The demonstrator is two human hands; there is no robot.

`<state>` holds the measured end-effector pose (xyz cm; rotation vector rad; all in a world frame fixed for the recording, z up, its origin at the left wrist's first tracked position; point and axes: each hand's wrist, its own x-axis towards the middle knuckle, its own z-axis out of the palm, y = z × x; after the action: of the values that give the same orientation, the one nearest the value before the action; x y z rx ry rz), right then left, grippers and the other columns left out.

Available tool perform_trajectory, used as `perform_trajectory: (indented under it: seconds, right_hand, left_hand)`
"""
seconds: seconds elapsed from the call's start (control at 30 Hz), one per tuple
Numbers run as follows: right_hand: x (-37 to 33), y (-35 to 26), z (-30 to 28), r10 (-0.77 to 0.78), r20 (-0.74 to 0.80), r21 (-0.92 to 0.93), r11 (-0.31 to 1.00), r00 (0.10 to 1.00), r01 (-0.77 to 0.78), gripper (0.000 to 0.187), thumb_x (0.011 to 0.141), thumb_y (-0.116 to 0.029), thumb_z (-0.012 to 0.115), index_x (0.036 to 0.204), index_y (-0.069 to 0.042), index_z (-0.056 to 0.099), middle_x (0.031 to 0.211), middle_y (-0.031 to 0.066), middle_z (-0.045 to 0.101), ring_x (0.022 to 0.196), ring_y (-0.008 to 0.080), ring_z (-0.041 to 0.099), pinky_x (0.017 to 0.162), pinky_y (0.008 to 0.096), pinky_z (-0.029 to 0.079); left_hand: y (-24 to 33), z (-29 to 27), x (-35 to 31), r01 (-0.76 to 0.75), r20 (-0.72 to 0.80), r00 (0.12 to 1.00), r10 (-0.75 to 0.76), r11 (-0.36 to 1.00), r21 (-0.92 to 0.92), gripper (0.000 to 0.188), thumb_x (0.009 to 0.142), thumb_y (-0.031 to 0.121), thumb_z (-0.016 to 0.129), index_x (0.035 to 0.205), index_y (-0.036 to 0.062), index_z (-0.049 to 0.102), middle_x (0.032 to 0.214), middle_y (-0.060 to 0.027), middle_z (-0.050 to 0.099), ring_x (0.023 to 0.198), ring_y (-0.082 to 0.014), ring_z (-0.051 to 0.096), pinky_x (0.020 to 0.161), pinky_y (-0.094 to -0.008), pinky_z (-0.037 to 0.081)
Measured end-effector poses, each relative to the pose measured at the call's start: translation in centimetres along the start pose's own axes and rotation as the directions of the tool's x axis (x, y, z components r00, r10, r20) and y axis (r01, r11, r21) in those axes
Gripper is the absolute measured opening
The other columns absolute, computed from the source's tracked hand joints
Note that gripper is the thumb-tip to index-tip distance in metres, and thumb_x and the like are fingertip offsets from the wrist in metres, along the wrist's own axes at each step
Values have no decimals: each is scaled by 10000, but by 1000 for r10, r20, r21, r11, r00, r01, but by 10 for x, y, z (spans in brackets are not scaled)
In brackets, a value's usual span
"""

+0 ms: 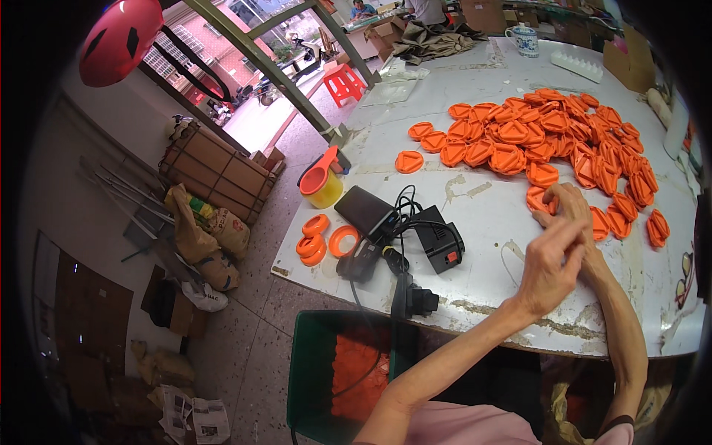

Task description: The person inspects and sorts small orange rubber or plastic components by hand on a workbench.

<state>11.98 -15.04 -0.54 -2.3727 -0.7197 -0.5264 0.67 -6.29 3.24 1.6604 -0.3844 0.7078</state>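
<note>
A large heap of orange round plastic pieces point(513, 133), each with a raised triangular pattern, lies across the table. At the heap's near edge my right hand point(569, 206) has its thumb and fingers closed about one orange round piece point(538, 199), which rests at the tabletop. My left hand point(550, 268) is bent in front of my right wrist, overlapping it in view. Its fingers are curled and pressed together, and whatever they may hold is hidden. A few more orange pieces point(618, 221) lie just right of my hands.
Left on the white table point(482, 256) are a black power bank point(365, 213), a black box with cables point(439, 239), orange rings point(310, 247) and a yellow-orange tape roll point(322, 189). A green bin point(302, 371) of orange pieces stands below the edge. Eyeglasses point(684, 280) lie right.
</note>
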Motion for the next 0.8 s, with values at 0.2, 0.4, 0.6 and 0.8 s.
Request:
perform_trajectory:
  seconds: [0.2, 0.4, 0.6, 0.8]
  right_hand:
    - [-11, -9, 0, -10, 45, 348, 938, 999, -7, 332, 532, -11, 685, 838, -2, 557, 802, 86, 554, 680, 239, 538, 610, 324, 439]
    - [-2, -15, -30, 174, 368, 598, 708, 914, -375, 285, 601, -17, 712, 853, -22, 581, 764, 2, 556, 590, 69, 480, 545, 216, 426]
    - [4, -6, -45, 166, 483, 754, 421, 859, -505, 333, 626, -8, 740, 911, -18, 569, 850, 22, 598, 726, 82, 577, 696, 205, 489]
    - [4, -8, -44, 134, 473, 766, 425, 871, -482, 355, 626, -36, 766, 924, -28, 574, 903, 18, 595, 787, 87, 572, 740, 216, 482]
  left_hand:
    - [-41, -16, -2, 143, -170, 978, -117, 978, 152, 343, 758, -89, 555, 1085, 9, 586, 992, -97, 556, 848, -195, 602, 702, -285, 510]
    - [-49, -14, -2, 253, -263, 939, -221, 963, 93, 346, 794, -14, 579, 1139, 8, 561, 1079, -90, 523, 930, -189, 570, 757, -301, 508]
    - [-63, -23, -2, 427, -270, 869, -414, 904, -12, 366, 866, 107, 566, 1212, -1, 511, 1040, -82, 522, 833, -138, 549, 707, -267, 513]
    - [-58, -24, 2, 550, -63, 769, -636, 709, -441, 369, 925, 182, 523, 1235, -15, 489, 855, -46, 597, 691, -93, 563, 592, -229, 506]
